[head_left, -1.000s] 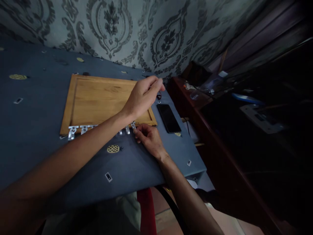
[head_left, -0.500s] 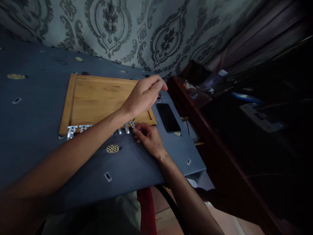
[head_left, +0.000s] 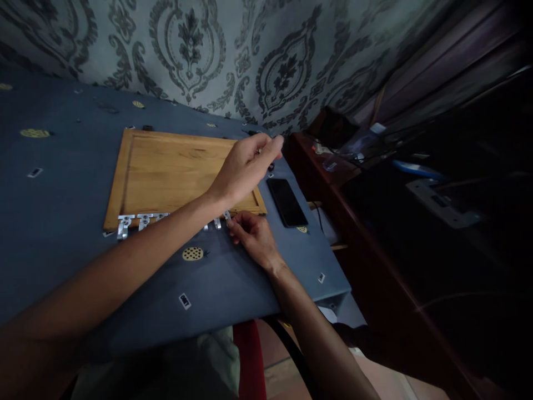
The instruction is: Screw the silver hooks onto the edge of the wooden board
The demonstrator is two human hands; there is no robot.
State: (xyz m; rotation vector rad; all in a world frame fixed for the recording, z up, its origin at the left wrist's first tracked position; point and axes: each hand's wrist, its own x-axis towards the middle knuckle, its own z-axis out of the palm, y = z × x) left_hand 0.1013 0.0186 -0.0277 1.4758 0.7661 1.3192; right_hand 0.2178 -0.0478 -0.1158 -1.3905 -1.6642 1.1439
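Observation:
A framed wooden board (head_left: 175,172) lies on the blue cloth. Several small silver metal brackets (head_left: 144,220) sit in a row along its near edge, partly hidden under my left forearm. My left hand (head_left: 247,169) is closed above the board's right part, seemingly round a screwdriver; its thin shaft showed below the hand earlier, and the tool is mostly hidden now. With thumb and fingers, my right hand (head_left: 254,236) pinches the rightmost metal bracket (head_left: 227,215) at the board's near edge.
A black phone (head_left: 287,202) rests right of the board. Beyond the table edge, a dark red wooden surface (head_left: 302,145) carries a clear plastic bottle (head_left: 366,139) and cables. A patterned curtain (head_left: 233,50) hangs behind the table; a red chair part (head_left: 250,361) shows below.
My left hand has turned at the wrist, its thumb now lying further over the fingers, and the thin shaft has gone from sight. My right hand keeps its place at the bracket.

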